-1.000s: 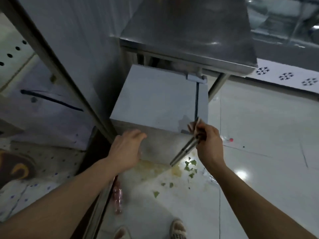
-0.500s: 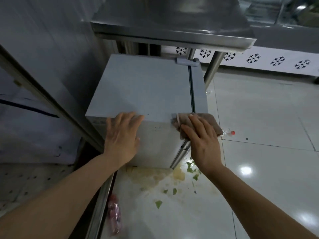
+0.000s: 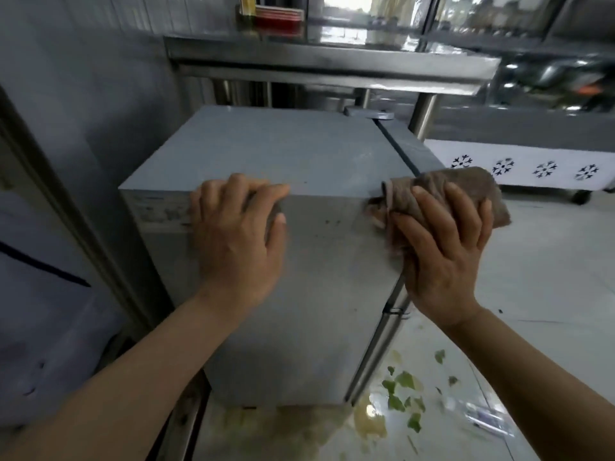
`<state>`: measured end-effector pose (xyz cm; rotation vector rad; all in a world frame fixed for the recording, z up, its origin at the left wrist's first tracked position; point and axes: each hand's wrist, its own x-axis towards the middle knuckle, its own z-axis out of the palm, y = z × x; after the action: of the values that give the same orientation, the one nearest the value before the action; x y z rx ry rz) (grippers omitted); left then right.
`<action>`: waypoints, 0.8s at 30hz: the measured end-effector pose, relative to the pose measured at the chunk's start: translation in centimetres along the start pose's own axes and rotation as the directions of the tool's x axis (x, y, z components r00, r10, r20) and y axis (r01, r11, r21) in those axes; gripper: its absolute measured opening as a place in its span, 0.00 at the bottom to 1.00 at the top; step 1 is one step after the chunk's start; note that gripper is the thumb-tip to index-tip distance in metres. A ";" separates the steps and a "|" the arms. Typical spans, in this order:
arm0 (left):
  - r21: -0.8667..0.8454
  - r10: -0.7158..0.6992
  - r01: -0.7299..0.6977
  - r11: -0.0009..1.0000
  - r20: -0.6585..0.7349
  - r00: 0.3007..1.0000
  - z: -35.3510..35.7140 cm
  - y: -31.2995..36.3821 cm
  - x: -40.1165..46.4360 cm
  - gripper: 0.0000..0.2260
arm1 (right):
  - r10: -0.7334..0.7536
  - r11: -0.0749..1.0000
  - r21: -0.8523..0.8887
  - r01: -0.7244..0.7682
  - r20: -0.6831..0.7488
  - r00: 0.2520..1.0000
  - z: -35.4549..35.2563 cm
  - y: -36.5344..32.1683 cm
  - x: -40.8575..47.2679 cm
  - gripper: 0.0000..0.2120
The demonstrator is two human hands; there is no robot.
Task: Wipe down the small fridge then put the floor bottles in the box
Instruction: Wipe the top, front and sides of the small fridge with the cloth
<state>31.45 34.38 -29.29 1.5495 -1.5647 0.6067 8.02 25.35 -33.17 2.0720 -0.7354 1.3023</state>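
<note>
The small grey fridge (image 3: 283, 154) stands on the floor under a steel table. My left hand (image 3: 239, 234) lies over its near top edge, fingers on the top and palm on the side face. My right hand (image 3: 442, 254) presses a brown cloth (image 3: 466, 181) with spread fingers against the fridge's upper right corner, by the door seam. A blurred clear bottle (image 3: 482, 417) lies on the floor at the lower right. No box is in view.
The steel table (image 3: 332, 58) overhangs the fridge closely. A grey wall and a metal frame bound the left side. Green leaf scraps (image 3: 402, 387) and a yellowish stain (image 3: 369, 424) lie on the tiles by the fridge's base. A white panel with snowflake cutouts (image 3: 519, 168) stands behind.
The view has come lower and closer to the fridge. My right hand went from pinching the cloth to pressing it flat on the corner. My left hand slid up onto the top edge.
</note>
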 end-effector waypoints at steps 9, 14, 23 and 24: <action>0.012 0.011 -0.009 1.000 -0.243 0.970 1.9 0.1 -0.5 0.10 | -0.081 0.996 -0.054 0.076 -0.098 0.992 4.4 -1.3 -8.4 0.21; 0.037 0.166 -0.162 0.986 -0.171 0.971 1.2 -1.9 -1.5 0.14 | -0.131 0.974 -0.176 0.144 0.081 0.988 4.5 -1.7 -12.5 0.21; 0.188 0.061 -0.021 0.982 -0.210 0.976 0.0 -7.1 -2.7 0.21 | 0.035 0.992 -0.108 -0.059 -0.210 0.977 5.7 -5.6 1.1 0.22; 0.177 0.061 -0.021 0.984 -0.223 0.973 0.2 -7.1 -2.8 0.21 | 0.022 0.993 -0.113 -0.045 -0.194 0.981 6.4 -6.1 0.0 0.22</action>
<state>37.98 34.95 -33.13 1.5168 -1.4021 0.9323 16.20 24.93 -36.59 1.8191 -0.7443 1.4200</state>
